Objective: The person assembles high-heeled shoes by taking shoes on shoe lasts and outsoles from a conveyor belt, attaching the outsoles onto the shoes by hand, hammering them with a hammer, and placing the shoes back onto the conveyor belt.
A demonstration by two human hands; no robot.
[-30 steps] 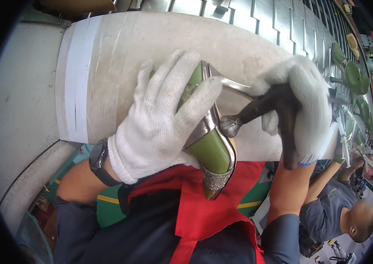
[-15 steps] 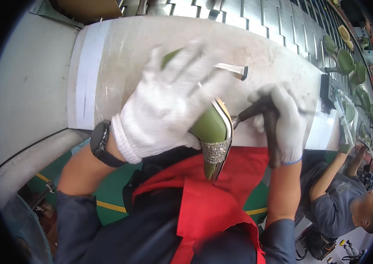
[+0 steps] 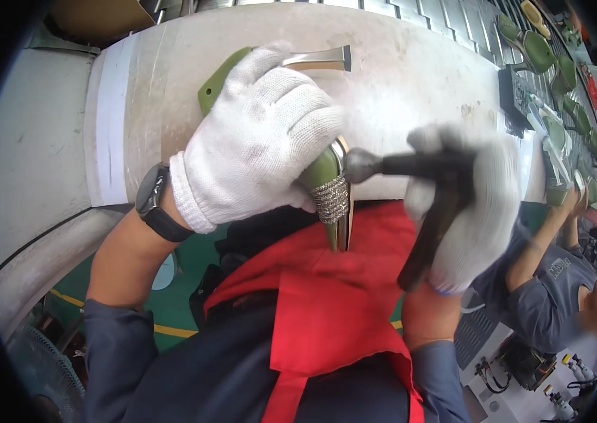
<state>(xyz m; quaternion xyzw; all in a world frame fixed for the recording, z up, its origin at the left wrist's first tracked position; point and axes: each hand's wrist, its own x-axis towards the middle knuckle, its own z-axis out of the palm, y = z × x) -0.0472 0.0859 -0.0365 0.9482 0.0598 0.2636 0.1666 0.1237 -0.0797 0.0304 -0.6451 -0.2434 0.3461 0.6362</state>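
My left hand (image 3: 260, 134), in a white knit glove, grips a green high-heeled shoe (image 3: 323, 173) across its middle. A glittering band (image 3: 331, 199) wraps the shoe near its pointed toe, which points toward my body over a red apron (image 3: 344, 282). The metallic heel (image 3: 321, 58) sticks out to the right beyond my fingers. In my gloved right hand (image 3: 485, 204), slightly blurred, is a dark-handled hammer (image 3: 418, 166). Its rounded metal face is right at the edge of the sole beside the band; whether it touches, I cannot tell.
A pale worktable (image 3: 397, 92) curves in front of me. Beyond it runs a slatted metal conveyor (image 3: 411, 17). More green shoes (image 3: 538, 51) stand along the right, by a dark box (image 3: 515, 99). A co-worker (image 3: 559, 296) sits at the right.
My left hand has settled from a blurred spread into a firm hold on the shoe, showing more of its back end. The hammer is raised more level, its head now against or near the sole edge.
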